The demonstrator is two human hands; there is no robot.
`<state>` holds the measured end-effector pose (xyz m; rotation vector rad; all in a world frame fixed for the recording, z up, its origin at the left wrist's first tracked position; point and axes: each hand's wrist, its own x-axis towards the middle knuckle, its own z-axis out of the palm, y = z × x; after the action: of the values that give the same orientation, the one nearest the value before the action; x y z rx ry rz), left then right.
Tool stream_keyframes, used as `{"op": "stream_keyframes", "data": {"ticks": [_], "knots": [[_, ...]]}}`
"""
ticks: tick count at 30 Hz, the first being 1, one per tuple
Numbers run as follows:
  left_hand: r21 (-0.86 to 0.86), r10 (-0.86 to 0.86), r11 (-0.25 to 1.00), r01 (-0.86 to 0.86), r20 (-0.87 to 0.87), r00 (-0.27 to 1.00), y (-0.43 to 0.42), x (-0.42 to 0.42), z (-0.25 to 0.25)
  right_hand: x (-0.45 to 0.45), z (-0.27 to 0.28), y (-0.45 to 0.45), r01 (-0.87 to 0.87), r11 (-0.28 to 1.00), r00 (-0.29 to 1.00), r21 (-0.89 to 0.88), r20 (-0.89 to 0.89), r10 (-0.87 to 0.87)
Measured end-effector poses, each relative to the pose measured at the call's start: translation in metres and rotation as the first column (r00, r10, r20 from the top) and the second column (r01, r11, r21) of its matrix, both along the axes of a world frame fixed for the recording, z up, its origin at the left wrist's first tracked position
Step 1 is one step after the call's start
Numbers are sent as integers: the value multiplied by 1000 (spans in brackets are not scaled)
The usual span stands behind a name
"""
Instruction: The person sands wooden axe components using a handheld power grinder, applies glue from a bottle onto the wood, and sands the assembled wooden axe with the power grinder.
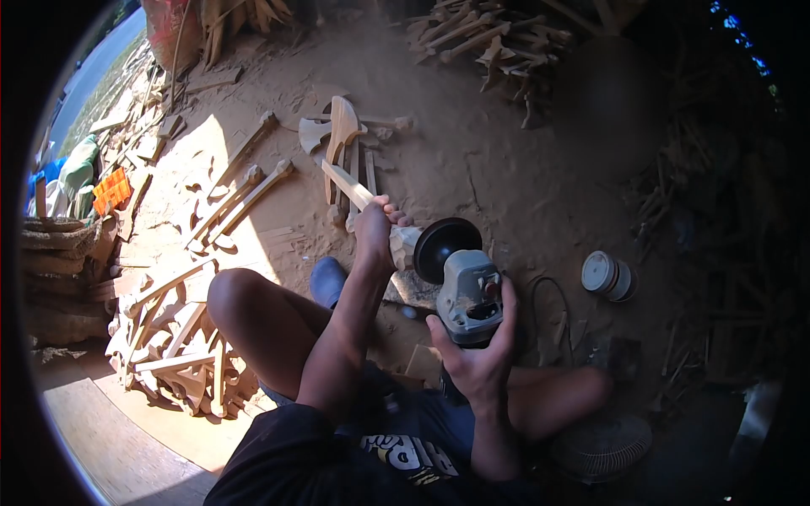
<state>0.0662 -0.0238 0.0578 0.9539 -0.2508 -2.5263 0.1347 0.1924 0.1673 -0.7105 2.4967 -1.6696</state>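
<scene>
My left hand [375,229] is wrapped around a pale wooden stick [348,184] that slants away from me. Its thick, faceted end [405,246] sticks out on the near side of the fist, right against a dark round disc [447,247]. That disc belongs to a grey angle grinder [467,295], which my right hand [485,358] grips from behind around its body. Whether disc and wood touch, I cannot tell. Just beyond the stick, axe-shaped wooden pieces [343,124] lie on the dusty ground, partly overlapping one another.
Long wooden pieces with knobbed ends [245,202] lie to the left, above a heap of cut wood [181,354]. Another wood pile [494,38] is at the back. A white tub [601,271] and a cable [557,291] sit on the right, and a round fan grille [603,447] lower down.
</scene>
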Motion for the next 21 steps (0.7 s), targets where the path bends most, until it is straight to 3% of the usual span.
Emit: {"op": "stream_keyframes", "data": {"ticks": [10,13,16,21], "knots": [[29,34,999,-34,-12,999,4,-5,-7,-4,0,1,-1,1000,1000,-9,-19,1],[33,43,999,-43,-23,999,0,-6,-6,-4,1,0,13,999,999,-32,47,-11],[19,68,998,-68,-46,997,-10,-5,-4,-5,-7,4,65,998,996,25,-56,-64],[-1,43,999,-45,-212,976,-28,-1,-12,-16,-5,18,154,980,988,-129,16,-153]]}}
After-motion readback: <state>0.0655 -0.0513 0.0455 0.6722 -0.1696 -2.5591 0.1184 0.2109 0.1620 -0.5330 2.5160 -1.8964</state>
